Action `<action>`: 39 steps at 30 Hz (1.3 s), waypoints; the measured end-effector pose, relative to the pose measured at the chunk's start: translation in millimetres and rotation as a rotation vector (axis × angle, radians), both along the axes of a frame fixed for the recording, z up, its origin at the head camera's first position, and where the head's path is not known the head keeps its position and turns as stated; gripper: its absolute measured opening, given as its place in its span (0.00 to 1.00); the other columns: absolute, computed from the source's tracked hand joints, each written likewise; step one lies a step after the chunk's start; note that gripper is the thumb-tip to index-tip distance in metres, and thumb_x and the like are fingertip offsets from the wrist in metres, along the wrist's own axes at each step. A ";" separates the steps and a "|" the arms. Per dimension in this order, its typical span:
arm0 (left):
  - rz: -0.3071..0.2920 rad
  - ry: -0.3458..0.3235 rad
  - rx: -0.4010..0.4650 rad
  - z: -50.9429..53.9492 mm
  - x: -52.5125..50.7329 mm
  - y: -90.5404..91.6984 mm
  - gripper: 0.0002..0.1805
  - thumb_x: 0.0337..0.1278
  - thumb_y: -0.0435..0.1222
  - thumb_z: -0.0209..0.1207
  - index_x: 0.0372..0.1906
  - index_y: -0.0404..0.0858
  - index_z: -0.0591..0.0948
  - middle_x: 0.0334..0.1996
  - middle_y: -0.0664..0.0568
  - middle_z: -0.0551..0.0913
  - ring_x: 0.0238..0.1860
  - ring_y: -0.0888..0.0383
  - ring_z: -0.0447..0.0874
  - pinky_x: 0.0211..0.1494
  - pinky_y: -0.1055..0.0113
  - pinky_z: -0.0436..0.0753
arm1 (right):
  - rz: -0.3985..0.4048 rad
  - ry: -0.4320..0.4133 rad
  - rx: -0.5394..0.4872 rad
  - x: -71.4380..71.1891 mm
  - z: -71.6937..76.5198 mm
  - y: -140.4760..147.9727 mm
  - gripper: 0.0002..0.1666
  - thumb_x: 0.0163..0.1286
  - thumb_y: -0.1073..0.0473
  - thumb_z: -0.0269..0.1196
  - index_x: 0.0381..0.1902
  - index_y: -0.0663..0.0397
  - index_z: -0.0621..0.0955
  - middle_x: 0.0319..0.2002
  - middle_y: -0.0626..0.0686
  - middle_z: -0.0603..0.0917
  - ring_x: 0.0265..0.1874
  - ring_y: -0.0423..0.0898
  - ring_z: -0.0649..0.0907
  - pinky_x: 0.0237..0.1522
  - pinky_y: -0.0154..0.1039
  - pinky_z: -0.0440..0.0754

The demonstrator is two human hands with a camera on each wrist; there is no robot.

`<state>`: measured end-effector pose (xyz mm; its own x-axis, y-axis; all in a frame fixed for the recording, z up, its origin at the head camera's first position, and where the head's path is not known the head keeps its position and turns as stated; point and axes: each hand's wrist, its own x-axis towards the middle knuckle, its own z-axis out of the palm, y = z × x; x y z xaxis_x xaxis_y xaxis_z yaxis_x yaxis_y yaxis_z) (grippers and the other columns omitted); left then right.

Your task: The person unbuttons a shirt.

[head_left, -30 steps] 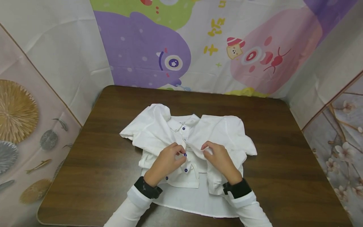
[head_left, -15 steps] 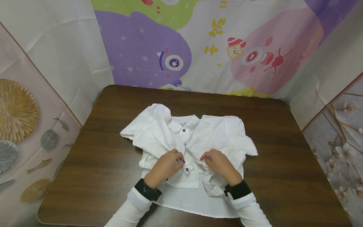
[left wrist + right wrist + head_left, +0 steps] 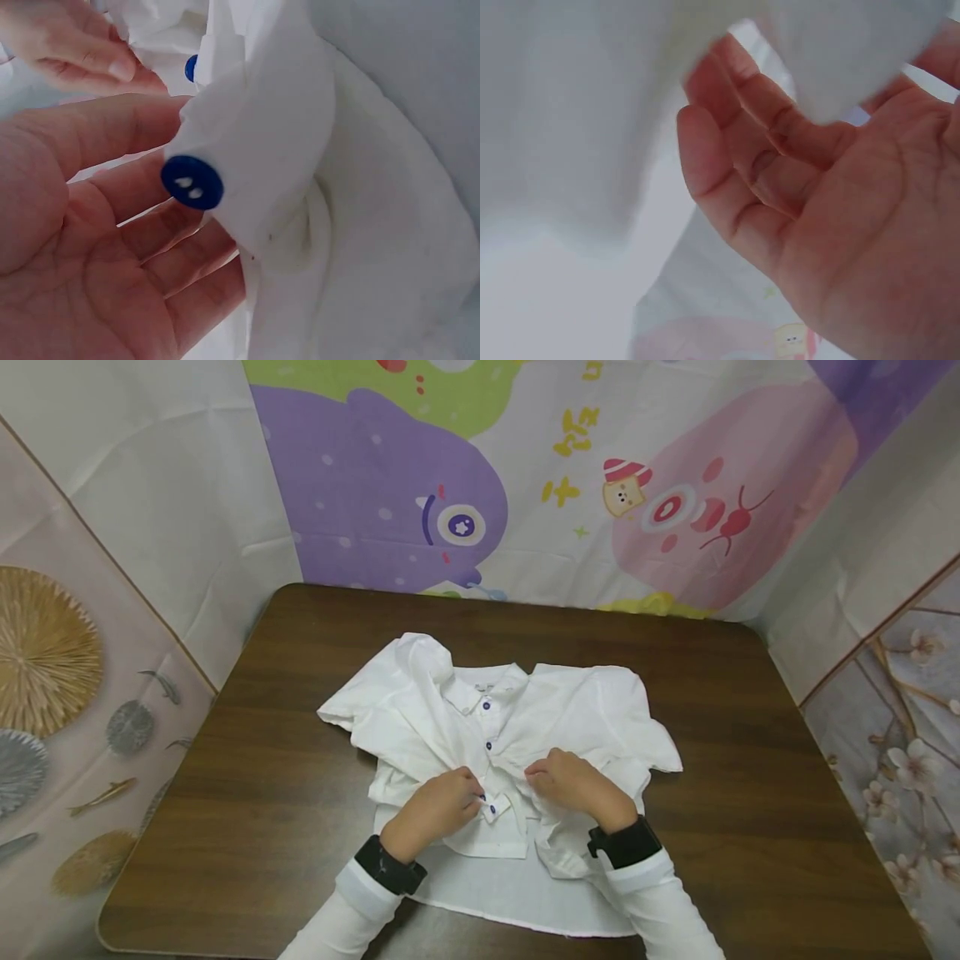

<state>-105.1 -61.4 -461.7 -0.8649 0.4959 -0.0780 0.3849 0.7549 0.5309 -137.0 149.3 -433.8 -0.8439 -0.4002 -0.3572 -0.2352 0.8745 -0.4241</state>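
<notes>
A white short-sleeved shirt (image 3: 577,710) with blue buttons lies spread out, its front partly fastened near the collar. My left hand (image 3: 435,810) pinches the button strip at the lower front, beside a blue button (image 3: 193,182); in the left wrist view thumb and index finger of the left hand (image 3: 120,202) meet the cloth, the other fingers behind it. Across the opening, my right hand (image 3: 577,787) grips the other front edge. The right wrist view shows the right hand (image 3: 832,187) with fingers bent and white cloth (image 3: 832,60) passing between thumb and fingers, hiding some tips.
The shirt rests on a dark brown wooden table (image 3: 247,777) with rounded corners. Behind it hangs a cartoon-printed cloth (image 3: 555,560). Patterned panels stand at left (image 3: 165,618) and right (image 3: 885,693). Black bands circle both wrists.
Both hands have moved down the shirt front, toward the hem, with the cloth in their fingers. The second button below the collar shows more fully, and the right front panel has bunched up.
</notes>
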 end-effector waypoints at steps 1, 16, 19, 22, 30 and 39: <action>-0.005 0.005 -0.008 0.3 0.2 -0.1 0.09 0.56 0.32 0.58 0.39 0.33 0.84 0.40 0.46 0.81 0.40 0.50 0.82 0.43 0.57 0.78 | -0.012 -0.005 0.003 -1.4 3.4 -2.6 0.17 0.69 0.57 0.54 0.50 0.58 0.81 0.42 0.58 0.79 0.44 0.52 0.78 0.48 0.47 0.75; -0.119 0.006 -0.066 2.2 1.6 -1.5 0.13 0.53 0.31 0.59 0.44 0.32 0.82 0.41 0.44 0.78 0.38 0.50 0.81 0.42 0.59 0.78 | -0.045 0.174 0.084 -25.3 -13.4 -52.4 0.27 0.60 0.44 0.63 0.45 0.62 0.75 0.38 0.58 0.80 0.38 0.55 0.81 0.38 0.47 0.78; -0.140 0.012 -0.064 1.9 1.6 -1.9 0.13 0.52 0.32 0.60 0.44 0.32 0.81 0.41 0.44 0.77 0.36 0.51 0.80 0.41 0.60 0.78 | -0.070 0.234 0.116 -26.8 -23.2 -59.2 0.31 0.57 0.40 0.65 0.40 0.63 0.74 0.32 0.59 0.80 0.33 0.56 0.81 0.33 0.47 0.78; -0.157 0.030 -0.059 1.5 1.7 -2.0 0.13 0.50 0.33 0.61 0.43 0.31 0.80 0.40 0.44 0.75 0.33 0.53 0.77 0.40 0.61 0.77 | -0.094 0.297 0.139 -28.6 -31.1 -63.4 0.33 0.54 0.38 0.66 0.38 0.63 0.73 0.30 0.59 0.80 0.31 0.57 0.81 0.32 0.47 0.78; -0.160 0.017 -0.074 1.6 1.2 -0.6 0.15 0.51 0.34 0.62 0.44 0.30 0.79 0.40 0.45 0.74 0.34 0.53 0.76 0.42 0.62 0.77 | -0.072 0.438 0.092 -27.9 -40.6 -62.9 0.22 0.60 0.49 0.65 0.36 0.63 0.73 0.26 0.59 0.79 0.27 0.56 0.81 0.29 0.47 0.78; -0.164 0.022 -0.058 4.3 2.5 -0.7 0.18 0.51 0.33 0.62 0.46 0.28 0.77 0.40 0.43 0.73 0.38 0.52 0.75 0.46 0.61 0.76 | -0.005 0.531 -0.005 -26.3 -43.6 -59.7 0.06 0.66 0.60 0.59 0.32 0.59 0.77 0.27 0.56 0.82 0.28 0.53 0.83 0.30 0.44 0.79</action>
